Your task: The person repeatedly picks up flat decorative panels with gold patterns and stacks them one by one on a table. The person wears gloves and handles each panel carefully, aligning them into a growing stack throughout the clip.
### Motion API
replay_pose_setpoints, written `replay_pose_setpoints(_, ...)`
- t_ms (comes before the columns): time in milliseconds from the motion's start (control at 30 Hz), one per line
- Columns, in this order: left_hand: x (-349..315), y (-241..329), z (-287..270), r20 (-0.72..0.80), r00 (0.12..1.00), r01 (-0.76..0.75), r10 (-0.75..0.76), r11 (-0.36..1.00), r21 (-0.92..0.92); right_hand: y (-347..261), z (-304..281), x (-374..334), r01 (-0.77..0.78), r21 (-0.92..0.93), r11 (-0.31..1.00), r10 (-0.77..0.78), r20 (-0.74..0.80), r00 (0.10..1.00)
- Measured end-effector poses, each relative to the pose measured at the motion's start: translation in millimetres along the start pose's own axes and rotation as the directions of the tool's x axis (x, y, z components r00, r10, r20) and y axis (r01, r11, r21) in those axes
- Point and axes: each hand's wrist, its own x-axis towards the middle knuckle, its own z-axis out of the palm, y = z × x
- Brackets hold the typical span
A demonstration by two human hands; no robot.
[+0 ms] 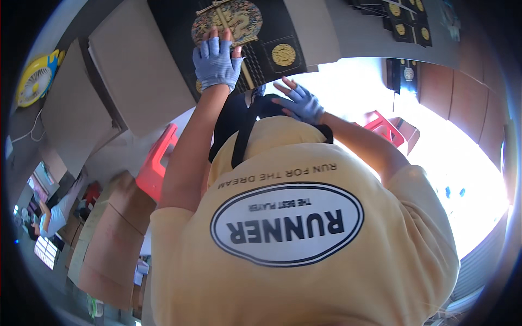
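Note:
A black printed sheet or panel (272, 30) with gold medallions and a round dragon design lies on the work table. My left hand (216, 61), in a blue-grey fingerless glove, rests on it with the fingers stretched out over the lower part of the dragon design. Gloved the same way, my right hand (300, 102) hovers by the near edge of the table, fingers apart, with nothing seen in it. Below the panel's near edge, dark cloth with a strap (244, 133) lies against my front between the two arms.
Large grey-brown boards (136, 70) lie left of the panel, beside a yellow fan (38, 79). More black-and-gold pieces (405, 24) sit at the far right. Red stools (157, 163) stand on both sides. Cardboard boxes (111, 239) and another person (51, 220) are at the left.

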Motion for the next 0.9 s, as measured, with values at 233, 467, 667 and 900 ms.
replay_pose_setpoints(233,-28,14,-12,0.055,0.998,0.002,-0.001,1.000,-0.016,-21,13,6,-0.646,0.740,-0.188,0.471,0.645,0.602)
replay_pose_setpoints(467,-19,-14,-22,0.130,0.988,-0.061,0.081,0.987,-0.150,-27,23,43,-0.307,0.686,-0.659,0.499,0.705,0.504)
replay_pose_setpoints(667,-18,-32,-24,0.145,0.978,-0.110,0.149,0.963,-0.247,-29,35,46,-0.324,0.608,-0.725,0.276,0.687,0.672)
replay_pose_setpoints(900,-23,-30,-19,0.060,0.980,-0.173,0.191,0.958,-0.230,-36,46,54,-0.307,0.667,-0.679,0.457,0.711,0.535)
